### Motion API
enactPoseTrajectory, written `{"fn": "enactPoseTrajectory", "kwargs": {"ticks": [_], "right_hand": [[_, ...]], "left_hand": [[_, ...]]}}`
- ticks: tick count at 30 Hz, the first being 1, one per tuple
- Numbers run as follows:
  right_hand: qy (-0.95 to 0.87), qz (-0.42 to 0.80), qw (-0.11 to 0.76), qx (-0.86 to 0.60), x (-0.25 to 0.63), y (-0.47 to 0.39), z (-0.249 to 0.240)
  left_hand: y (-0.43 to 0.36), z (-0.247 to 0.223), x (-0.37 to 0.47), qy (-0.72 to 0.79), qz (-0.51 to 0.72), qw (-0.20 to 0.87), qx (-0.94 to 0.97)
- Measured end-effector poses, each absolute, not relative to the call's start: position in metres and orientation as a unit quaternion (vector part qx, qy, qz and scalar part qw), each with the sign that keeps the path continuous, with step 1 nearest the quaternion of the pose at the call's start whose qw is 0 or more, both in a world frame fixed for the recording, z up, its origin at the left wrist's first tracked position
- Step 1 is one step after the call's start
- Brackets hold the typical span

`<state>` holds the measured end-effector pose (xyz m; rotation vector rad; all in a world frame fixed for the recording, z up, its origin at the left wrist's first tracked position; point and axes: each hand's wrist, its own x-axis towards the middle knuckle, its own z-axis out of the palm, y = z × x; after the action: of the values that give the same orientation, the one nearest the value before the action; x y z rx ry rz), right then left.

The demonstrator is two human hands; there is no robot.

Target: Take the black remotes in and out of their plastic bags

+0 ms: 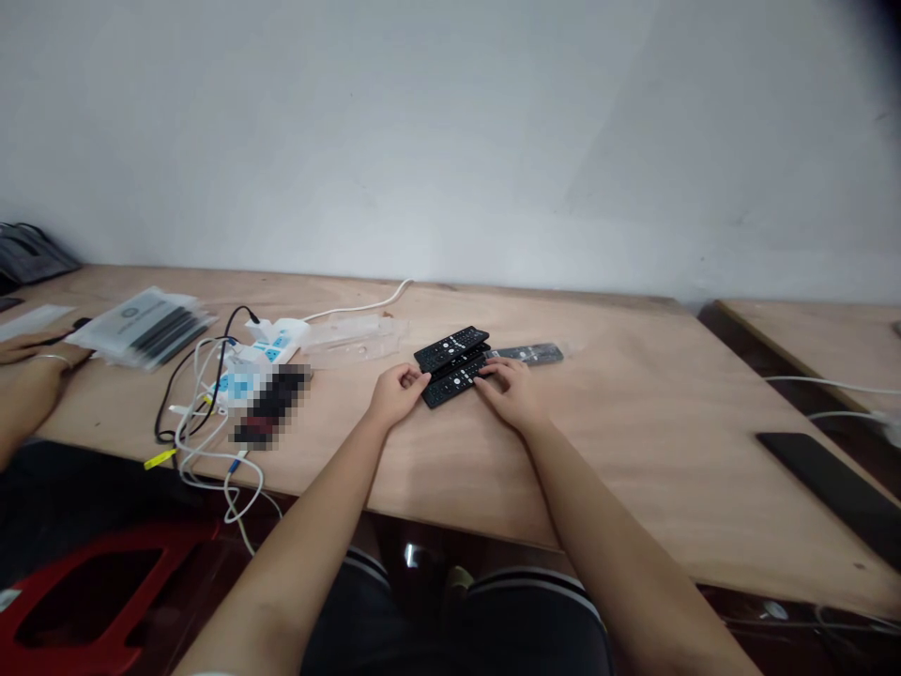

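Observation:
Several black remote controls lie stacked and fanned out on the wooden table. The top remote (451, 348) points up to the right, and the front remote (456, 380) lies nearest me. My left hand (398, 393) pinches the left end of the front remote between thumb and fingers. At its right end, my right hand (512, 388) has thumb and fingers closed around the edge. Behind my right fingers, a remote in a clear plastic sleeve (539, 354) lies flat on the table.
Left of the remotes are a clear plastic package (356, 340), a white power strip (287, 340) with tangled cables, and a pixelated dark object (271, 407). Farther left, another person's hand (53, 357) is near bagged items (145, 327). A black panel (831, 483) lies right.

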<state>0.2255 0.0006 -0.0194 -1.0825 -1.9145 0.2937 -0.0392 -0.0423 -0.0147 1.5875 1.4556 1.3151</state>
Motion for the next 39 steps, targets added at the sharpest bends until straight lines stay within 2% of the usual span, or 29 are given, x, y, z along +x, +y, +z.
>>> {"fn": "enactPoseTrajectory", "kwargs": {"ticks": [11, 39], "right_hand": [[-0.79, 0.135, 0.415, -0.43, 0.2279, -0.0014, -0.016], [-0.771, 0.154, 0.438, -0.435, 0.2274, 0.0002, -0.0142]], "left_hand": [[-0.0439, -0.0118, -0.0385, 0.551, 0.498, 0.311, 0.594], [-0.0458, -0.0067, -0.0368, 0.559, 0.493, 0.31, 0.59]]}}
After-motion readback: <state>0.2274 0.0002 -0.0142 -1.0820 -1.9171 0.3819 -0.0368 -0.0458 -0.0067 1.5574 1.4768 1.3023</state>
